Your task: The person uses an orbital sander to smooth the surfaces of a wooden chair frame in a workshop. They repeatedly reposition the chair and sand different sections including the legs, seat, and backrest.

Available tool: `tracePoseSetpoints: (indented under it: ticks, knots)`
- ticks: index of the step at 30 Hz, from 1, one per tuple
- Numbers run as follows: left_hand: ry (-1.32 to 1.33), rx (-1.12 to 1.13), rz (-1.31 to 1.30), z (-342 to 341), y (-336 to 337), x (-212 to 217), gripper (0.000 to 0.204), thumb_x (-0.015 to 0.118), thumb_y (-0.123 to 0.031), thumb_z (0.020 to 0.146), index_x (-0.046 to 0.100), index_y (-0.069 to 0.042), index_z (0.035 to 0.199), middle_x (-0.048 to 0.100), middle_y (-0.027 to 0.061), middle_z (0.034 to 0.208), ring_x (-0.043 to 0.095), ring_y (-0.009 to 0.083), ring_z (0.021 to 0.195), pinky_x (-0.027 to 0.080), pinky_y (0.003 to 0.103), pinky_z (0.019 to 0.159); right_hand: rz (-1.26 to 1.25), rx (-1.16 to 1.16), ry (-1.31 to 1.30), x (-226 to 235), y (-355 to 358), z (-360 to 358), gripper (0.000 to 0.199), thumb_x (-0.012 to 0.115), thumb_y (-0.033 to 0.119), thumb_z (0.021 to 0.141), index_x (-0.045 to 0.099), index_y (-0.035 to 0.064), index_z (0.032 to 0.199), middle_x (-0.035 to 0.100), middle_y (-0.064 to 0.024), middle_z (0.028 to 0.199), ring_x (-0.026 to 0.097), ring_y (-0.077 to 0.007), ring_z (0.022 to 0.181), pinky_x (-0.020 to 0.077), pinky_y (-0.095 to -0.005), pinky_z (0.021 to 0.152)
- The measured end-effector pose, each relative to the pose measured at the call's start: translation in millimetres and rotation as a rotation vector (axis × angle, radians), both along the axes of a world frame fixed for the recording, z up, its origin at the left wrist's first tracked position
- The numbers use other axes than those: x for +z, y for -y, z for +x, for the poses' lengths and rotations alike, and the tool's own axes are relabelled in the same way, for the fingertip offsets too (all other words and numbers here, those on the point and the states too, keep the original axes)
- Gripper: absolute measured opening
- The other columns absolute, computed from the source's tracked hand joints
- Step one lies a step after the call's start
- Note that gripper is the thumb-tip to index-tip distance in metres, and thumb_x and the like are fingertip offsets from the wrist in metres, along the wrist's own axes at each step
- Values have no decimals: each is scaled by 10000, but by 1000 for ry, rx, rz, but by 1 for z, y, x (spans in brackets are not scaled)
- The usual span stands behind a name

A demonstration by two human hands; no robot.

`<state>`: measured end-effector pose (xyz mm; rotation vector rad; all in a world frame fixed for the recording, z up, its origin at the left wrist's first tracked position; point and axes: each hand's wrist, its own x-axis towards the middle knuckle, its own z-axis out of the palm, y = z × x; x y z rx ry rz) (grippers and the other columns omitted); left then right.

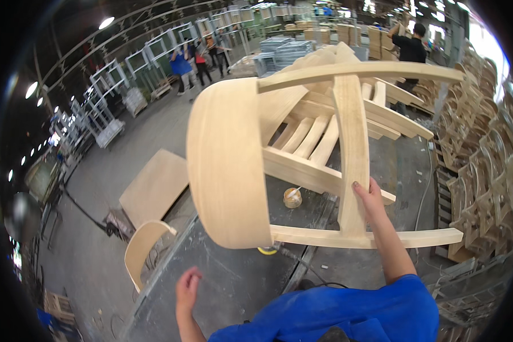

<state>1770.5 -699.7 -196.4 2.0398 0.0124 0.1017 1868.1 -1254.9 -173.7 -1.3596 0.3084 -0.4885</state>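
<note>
An unfinished pale wooden chair frame [233, 159] fills the middle of the view, lifted and tipped on its side, its curved back toward me and its slats and legs pointing away. My right hand [370, 199] grips one flat upright rail of the chair [350, 142] near its lower end. My left hand [187, 289] hangs low at the bottom, fingers loosely curled, holding nothing and apart from the chair. Blue sleeves cover both my upper arms.
A dark workbench [233, 279] lies below with a small glue pot and brush [292, 198]. A curved plywood piece [142, 251] and a flat board [154, 185] sit at its left. Stacked chair frames [484, 171] line the right. People stand far back [182, 65].
</note>
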Motion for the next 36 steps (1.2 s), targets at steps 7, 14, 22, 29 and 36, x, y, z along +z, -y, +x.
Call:
tracePoseSetpoints:
  ticks: [7, 14, 22, 29, 36]
  knots:
    - [273, 129, -784, -45, -48, 28, 552, 465, -340, 995, 313, -1, 1403, 489, 134, 1328, 463, 227, 1231, 364, 373, 1027, -424, 322, 114, 21, -141, -37, 335, 698, 147, 833, 570, -5, 1103, 648, -72, 978, 606, -142, 887, 483, -290, 774]
    - [207, 843, -897, -166, -83, -77, 458, 574, -244, 954, 361, -9, 1285, 471, 149, 1308, 473, 248, 1202, 378, 384, 1021, -822, 598, 431, 26, -279, -54, 302, 741, 196, 746, 604, 15, 945, 641, -173, 786, 656, -306, 709, 490, -345, 645]
    - [111, 1035, -925, -256, -99, -149, 553, 606, -263, 937, 316, -4, 1330, 429, 164, 1354, 447, 278, 1241, 401, 445, 1003, -986, 854, 669, 21, -377, -62, 313, 738, 221, 754, 602, 29, 960, 630, -190, 778, 631, -384, 718, 491, -397, 613]
    - [-123, 1117, -930, -300, -74, -185, 677, 560, -410, 944, 271, 23, 1376, 365, 190, 1418, 401, 316, 1290, 339, 470, 1056, -1043, 969, 782, 14, -394, -65, 335, 731, 259, 775, 583, 42, 983, 618, -157, 758, 617, -365, 695, 477, -406, 592]
    - [-161, 1184, -915, -311, -45, -178, 620, 486, -426, 972, 302, 1, 1382, 456, 161, 1361, 484, 274, 1221, 397, 412, 1026, -991, 1038, 888, 15, -380, -64, 332, 724, 229, 782, 574, 40, 1010, 637, -129, 860, 624, -338, 735, 484, -386, 604]
